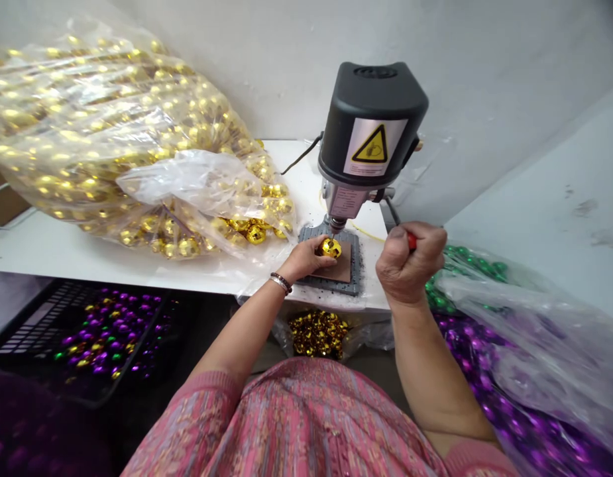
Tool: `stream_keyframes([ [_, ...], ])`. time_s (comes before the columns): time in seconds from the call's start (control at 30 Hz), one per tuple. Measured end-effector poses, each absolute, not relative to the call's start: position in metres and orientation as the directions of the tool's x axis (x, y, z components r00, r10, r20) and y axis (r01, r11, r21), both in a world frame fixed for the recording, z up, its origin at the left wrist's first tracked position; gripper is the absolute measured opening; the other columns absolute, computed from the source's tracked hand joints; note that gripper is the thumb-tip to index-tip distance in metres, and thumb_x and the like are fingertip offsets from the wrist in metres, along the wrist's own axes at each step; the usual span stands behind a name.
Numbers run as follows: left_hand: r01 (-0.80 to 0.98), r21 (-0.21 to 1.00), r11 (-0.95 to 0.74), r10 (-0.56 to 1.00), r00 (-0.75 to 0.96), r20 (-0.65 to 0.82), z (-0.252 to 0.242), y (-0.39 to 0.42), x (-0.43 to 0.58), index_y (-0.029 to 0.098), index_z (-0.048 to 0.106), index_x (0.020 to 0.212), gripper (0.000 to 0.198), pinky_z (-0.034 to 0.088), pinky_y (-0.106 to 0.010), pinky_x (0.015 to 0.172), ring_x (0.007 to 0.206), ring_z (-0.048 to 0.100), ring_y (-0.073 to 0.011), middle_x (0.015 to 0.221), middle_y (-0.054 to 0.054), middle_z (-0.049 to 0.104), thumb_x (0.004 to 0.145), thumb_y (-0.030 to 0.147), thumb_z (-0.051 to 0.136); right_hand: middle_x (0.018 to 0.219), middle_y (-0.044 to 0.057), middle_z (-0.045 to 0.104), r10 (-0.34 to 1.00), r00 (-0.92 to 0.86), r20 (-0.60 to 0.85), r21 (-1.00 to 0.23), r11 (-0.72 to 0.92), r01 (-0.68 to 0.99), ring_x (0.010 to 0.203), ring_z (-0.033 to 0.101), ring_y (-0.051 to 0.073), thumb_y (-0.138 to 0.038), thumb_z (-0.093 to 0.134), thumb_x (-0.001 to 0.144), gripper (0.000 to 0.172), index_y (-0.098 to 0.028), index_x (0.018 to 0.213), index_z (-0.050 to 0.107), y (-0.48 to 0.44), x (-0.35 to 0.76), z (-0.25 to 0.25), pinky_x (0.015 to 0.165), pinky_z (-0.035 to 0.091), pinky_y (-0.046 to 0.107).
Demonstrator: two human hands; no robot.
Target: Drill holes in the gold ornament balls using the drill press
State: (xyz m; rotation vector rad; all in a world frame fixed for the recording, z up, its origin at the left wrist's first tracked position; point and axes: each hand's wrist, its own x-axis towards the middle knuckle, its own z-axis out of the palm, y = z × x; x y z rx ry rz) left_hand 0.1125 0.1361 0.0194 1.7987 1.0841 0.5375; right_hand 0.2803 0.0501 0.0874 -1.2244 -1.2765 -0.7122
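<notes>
A shiny gold faceted ball (331, 248) is gripped between the thumb and fingers of my left hand (306, 260), on a brown board (338, 268) that lies on the drill press base (353, 286). Directly above the ball is the drill bit, its tip at or very close to the top; I cannot tell whether it has entered. My right hand (410, 262) is closed around the red-tipped feed lever (412, 241) at the right of the black-topped drill press (373, 126).
A large clear bag of gold balls (137, 132) fills the left of the white table (197, 275). Below the front edge hang more gold balls (319, 333). A black crate (32, 331) with mixed balls stands lower left; bags of green (475, 262) and purple balls (525, 397) are at right.
</notes>
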Motion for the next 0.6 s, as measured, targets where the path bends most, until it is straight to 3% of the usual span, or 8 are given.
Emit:
stream_keyframes([
  [0.17,0.458,0.873,-0.165,0.860,0.501,-0.100,0.020,0.135,0.113,0.016,0.062,0.140,0.071,0.055,-0.035,0.099,0.106,0.070,-0.0233,0.115,-0.005,0.076,0.073,0.025,0.084,0.073,0.001,0.057,0.183,0.190,0.965,-0.237,0.283,0.929,0.066,0.056,0.012,-0.022,0.048,0.093,0.007,-0.021,0.090,0.055,0.050,0.278,0.080,0.064,0.048,0.026],
  [0.3,0.447,0.880,-0.160,0.854,0.510,-0.103,0.019,0.136,0.112,0.016,0.062,0.140,0.070,0.055,-0.035,0.098,0.105,0.069,-0.0224,0.116,-0.006,0.076,0.073,0.025,0.083,0.069,-0.001,0.052,0.184,0.200,0.962,-0.251,0.313,0.916,0.061,0.052,0.011,-0.025,0.048,0.093,0.009,-0.021,0.086,0.051,0.049,0.275,0.077,0.060,0.044,0.025],
  [0.47,0.429,0.888,-0.163,0.862,0.501,-0.084,0.015,0.136,0.113,0.017,0.061,0.140,0.071,0.055,-0.036,0.098,0.104,0.069,-0.0218,0.115,-0.005,0.075,0.073,0.025,0.082,0.069,-0.002,0.047,0.238,0.322,0.916,-0.386,0.306,0.870,0.062,0.045,0.010,-0.033,0.047,0.096,0.019,-0.020,0.082,0.049,0.057,0.278,0.122,0.062,0.039,0.025],
  [0.6,0.401,0.872,-0.281,0.822,0.570,0.002,0.016,0.127,0.102,0.016,0.061,0.137,0.068,0.052,-0.040,0.104,0.111,0.067,-0.0241,0.122,-0.008,0.072,0.071,0.019,0.077,0.070,-0.003,0.039,0.410,0.419,0.810,-0.553,0.294,0.780,0.065,0.038,0.009,-0.035,0.045,0.096,0.022,-0.022,0.079,0.040,0.066,0.282,0.161,0.069,0.037,0.026],
])
